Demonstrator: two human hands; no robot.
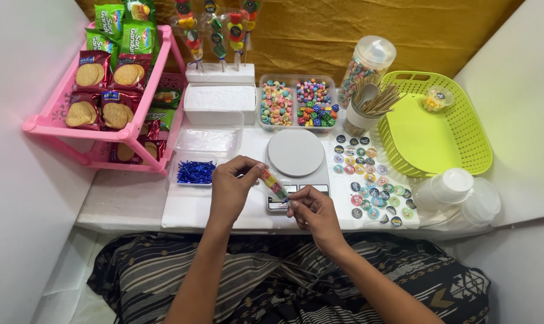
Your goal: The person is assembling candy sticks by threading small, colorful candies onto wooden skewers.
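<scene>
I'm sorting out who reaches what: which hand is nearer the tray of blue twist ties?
Left. The left hand sits just right of the blue ties; the right hand is farther right, before the scale.

pink rack (56,123), lime basket (464,144), white scale (296,153)

A small home sweet-packing stall: a low white table (134,204) with a kitchen scale (296,157), tubs of coloured candies (297,103) at the far side, a pink biscuit rack (56,123) left, round stickers (371,180) right.
</scene>
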